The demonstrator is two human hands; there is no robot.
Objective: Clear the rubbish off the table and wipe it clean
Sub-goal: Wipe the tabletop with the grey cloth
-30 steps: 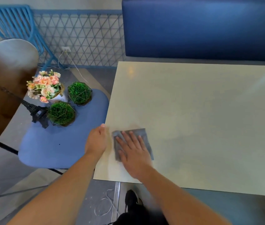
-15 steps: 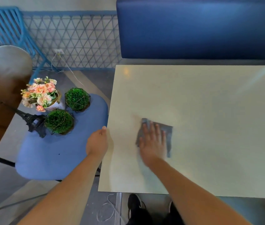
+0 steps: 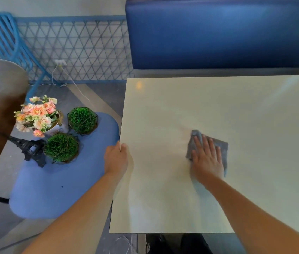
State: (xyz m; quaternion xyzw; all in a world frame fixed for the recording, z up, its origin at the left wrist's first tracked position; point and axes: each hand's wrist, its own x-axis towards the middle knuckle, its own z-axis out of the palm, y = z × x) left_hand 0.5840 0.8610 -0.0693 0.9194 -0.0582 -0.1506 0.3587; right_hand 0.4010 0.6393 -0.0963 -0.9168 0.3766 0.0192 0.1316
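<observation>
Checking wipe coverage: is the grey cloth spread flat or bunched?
Mostly flat: grey cloth lies under the right hand; its far-left corner is slightly rumpled.

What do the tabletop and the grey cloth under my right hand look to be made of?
Tabletop: smooth, glossy cream surface, likely laminate or coated board, since it shows soft light reflections. Grey cloth: soft fabric, possibly microfibre; it folds and bunches under the flat right hand.

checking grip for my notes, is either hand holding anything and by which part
The left hand grips the table by its left edge. The right hand only presses flat on the middle of the cloth, holding nothing.
</observation>
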